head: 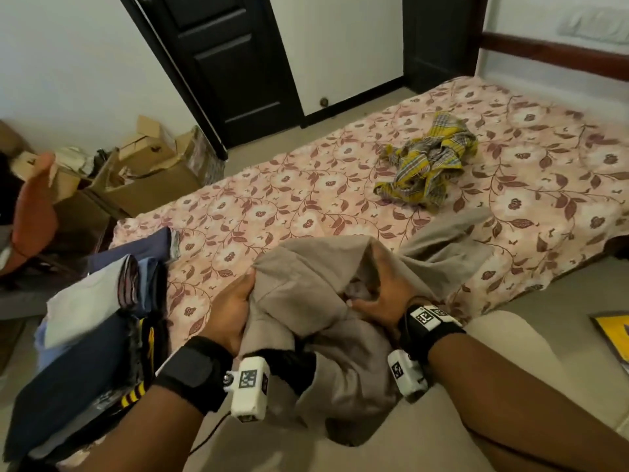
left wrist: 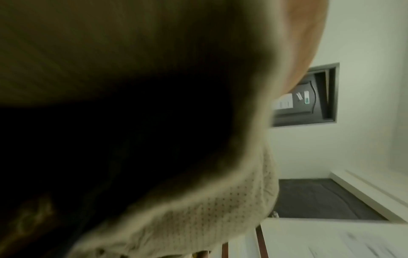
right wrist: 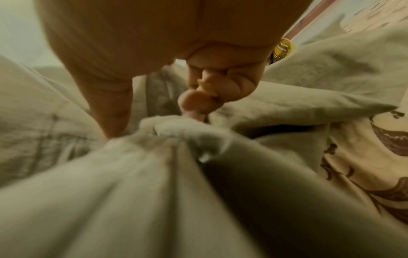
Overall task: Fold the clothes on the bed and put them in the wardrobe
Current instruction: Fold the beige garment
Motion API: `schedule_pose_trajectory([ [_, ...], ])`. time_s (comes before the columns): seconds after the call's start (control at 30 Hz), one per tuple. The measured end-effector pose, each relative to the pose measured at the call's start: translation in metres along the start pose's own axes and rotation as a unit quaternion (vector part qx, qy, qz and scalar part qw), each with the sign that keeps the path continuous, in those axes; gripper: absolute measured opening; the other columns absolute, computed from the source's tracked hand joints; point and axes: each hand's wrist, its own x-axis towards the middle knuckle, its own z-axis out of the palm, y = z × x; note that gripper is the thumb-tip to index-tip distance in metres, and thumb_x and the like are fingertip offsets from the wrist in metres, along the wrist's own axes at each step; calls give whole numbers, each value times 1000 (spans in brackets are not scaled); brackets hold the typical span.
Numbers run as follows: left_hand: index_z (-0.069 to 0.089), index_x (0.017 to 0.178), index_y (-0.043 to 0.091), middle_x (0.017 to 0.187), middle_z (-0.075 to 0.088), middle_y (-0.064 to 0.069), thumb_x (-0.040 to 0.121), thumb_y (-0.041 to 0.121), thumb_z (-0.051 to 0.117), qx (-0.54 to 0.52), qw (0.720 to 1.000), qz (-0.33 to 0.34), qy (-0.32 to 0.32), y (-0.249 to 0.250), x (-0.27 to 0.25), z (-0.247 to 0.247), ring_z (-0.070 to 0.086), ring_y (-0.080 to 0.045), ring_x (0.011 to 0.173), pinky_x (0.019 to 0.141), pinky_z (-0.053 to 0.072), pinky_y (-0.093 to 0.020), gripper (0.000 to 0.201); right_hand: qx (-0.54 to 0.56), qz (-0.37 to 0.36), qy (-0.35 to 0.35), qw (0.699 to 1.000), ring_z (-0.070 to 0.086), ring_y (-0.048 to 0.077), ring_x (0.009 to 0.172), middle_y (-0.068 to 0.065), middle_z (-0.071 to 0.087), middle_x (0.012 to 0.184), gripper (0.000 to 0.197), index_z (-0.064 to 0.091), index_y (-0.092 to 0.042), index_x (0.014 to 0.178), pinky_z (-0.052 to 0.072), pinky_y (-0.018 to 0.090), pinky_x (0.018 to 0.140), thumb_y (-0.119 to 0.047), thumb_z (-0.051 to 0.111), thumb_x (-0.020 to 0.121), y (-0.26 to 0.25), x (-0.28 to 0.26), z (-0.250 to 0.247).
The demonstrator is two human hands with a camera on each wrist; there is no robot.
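Fingers [head: 250,277] of both hands vanish into bunched beige garment [head: 306,287].

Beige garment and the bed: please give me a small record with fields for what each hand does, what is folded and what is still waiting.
held item: beige garment, bunched at the bed edge
left hand: grips its left side
right hand: grips its middle
folded: stack at the left
waiting: yellow plaid cloth, crumpled further up the bed
wardrobe: not identifiable
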Motion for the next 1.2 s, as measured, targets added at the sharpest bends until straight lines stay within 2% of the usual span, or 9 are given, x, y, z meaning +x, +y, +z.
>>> schedule_pose_trajectory([
  [0.17,76,99,26,101,77,5,85,73,65,289,944,155,-28,40,-14,26,71,-21,101,88,54,-35,51,-25,-6,87,996,56,14,65,-9,60,67,18,56,-29,68,38,26,60,-43,51,79,-12,8,-28],
  [0.3,54,117,31,108,67,6,64,56,87,688,670,263,-89,58,13,12,63,-20,97,79,51,-33,67,60,18,350,934,50,21,56,0,56,59,23,58,-15,66,36,27,52,-22,65,87,-32,3,-88],
  [0.37,48,131,32,121,65,-1,83,41,78,734,623,270,27,62,39,-2,63,-27,108,86,53,-40,57,60,32,434,898,47,24,58,1,55,61,22,59,-13,68,35,29,54,-24,65,86,-31,4,-112],
  [0.47,55,131,17,126,67,-13,95,51,66,596,762,134,216,66,70,-23,64,-38,112,94,54,-48,51,71,119,437,889,48,30,68,5,50,64,32,55,-8,72,37,36,62,-32,61,91,-15,7,-125],
  [0.57,62,118,8,121,71,-10,95,61,64,356,921,-69,144,40,69,-9,67,-36,109,98,53,-48,58,-26,243,244,939,59,36,85,16,62,86,36,57,-12,81,42,37,73,-46,59,94,30,-6,-100],
  [0.67,64,117,13,114,72,-3,91,64,68,377,915,-133,51,-6,53,28,69,-29,103,96,57,-44,57,-32,285,104,952,63,36,100,11,67,106,38,61,-20,106,52,39,86,-50,67,85,49,-20,-84],
  [0.8,63,101,16,106,68,-3,88,71,66,323,922,-211,-13,-72,40,76,65,-28,92,73,52,-35,57,-20,185,232,955,64,31,99,7,70,105,73,36,-26,149,51,38,91,-43,69,86,29,-4,-91],
  [1.1,56,121,5,79,66,-10,101,27,67,80,967,-237,46,-146,59,118,61,-21,56,45,51,-27,31,-82,82,147,982,57,28,126,-3,12,168,77,25,-34,157,51,44,101,-28,61,89,44,70,-75],
  [1.2,56,127,11,96,66,-14,108,18,51,14,977,-196,88,-139,65,107,64,-26,66,49,53,-31,20,-60,102,78,990,52,29,134,3,26,165,91,10,-42,158,48,48,107,-36,66,87,61,88,-74],
])
